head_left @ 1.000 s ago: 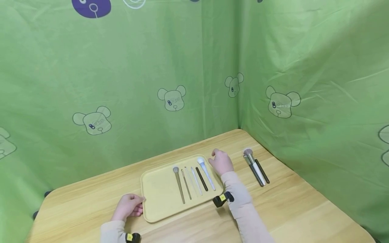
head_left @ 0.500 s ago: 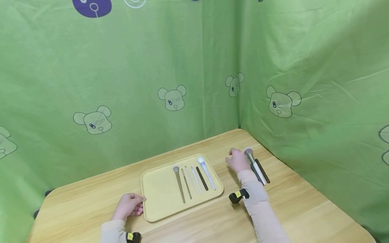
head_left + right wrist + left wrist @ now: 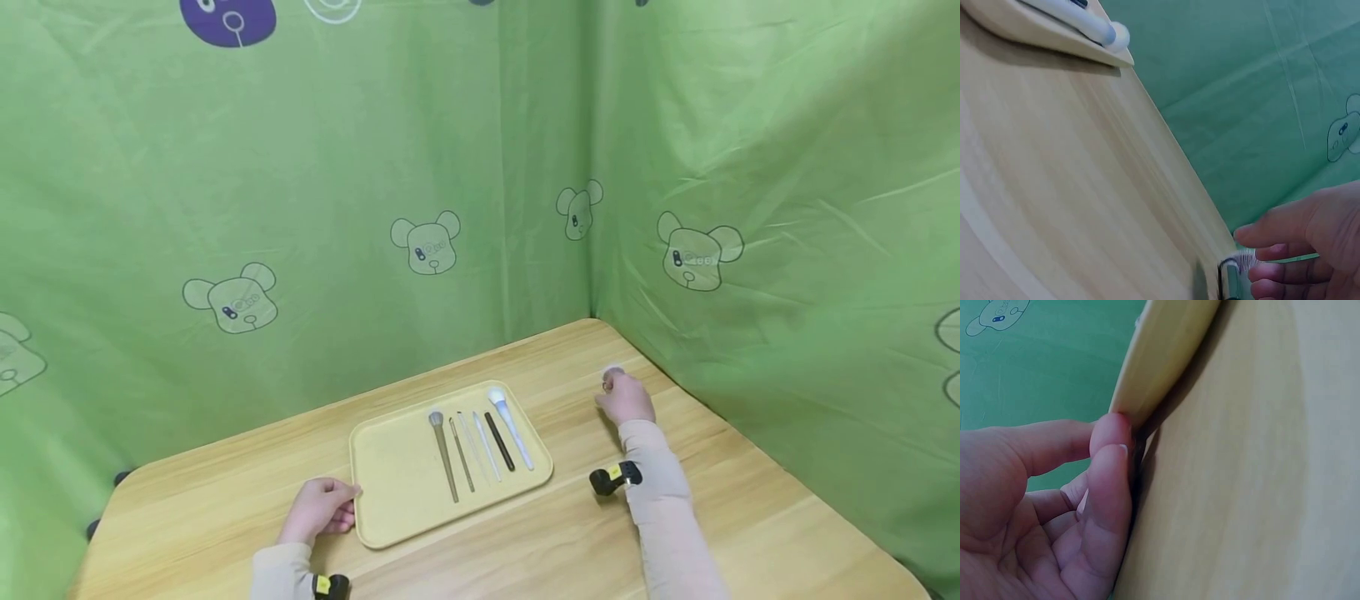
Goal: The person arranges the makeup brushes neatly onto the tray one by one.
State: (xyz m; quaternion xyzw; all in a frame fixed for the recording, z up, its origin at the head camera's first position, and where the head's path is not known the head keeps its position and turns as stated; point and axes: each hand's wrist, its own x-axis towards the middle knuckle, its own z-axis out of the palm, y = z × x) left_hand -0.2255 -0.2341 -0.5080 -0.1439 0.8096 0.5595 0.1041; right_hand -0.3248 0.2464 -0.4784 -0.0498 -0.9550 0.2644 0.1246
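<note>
My left hand [image 3: 318,508] pinches the left rim of a yellow tray [image 3: 386,475]; in the left wrist view the thumb and index finger meet at the tray's edge. Several makeup brushes lie side by side on the tray, among them a brown-handled brush [image 3: 444,458], a black stick [image 3: 499,442] and a pale blue brush [image 3: 516,435]. At the right, my right hand [image 3: 628,400] is over another group of brushes and hides most of them. Grey bristles [image 3: 1247,258] and a dark brush [image 3: 1232,278] show beside its fingers; thumb and fingers are apart.
A wooden table [image 3: 570,533] bears everything. Green curtains [image 3: 337,208] with bear prints stand behind it and along its right side. Black wrist cameras [image 3: 615,477] sit on both sleeves.
My right hand has moved right, from the tray's right edge to the brushes on the table, covering them. My left hand and the tray have stayed in place.
</note>
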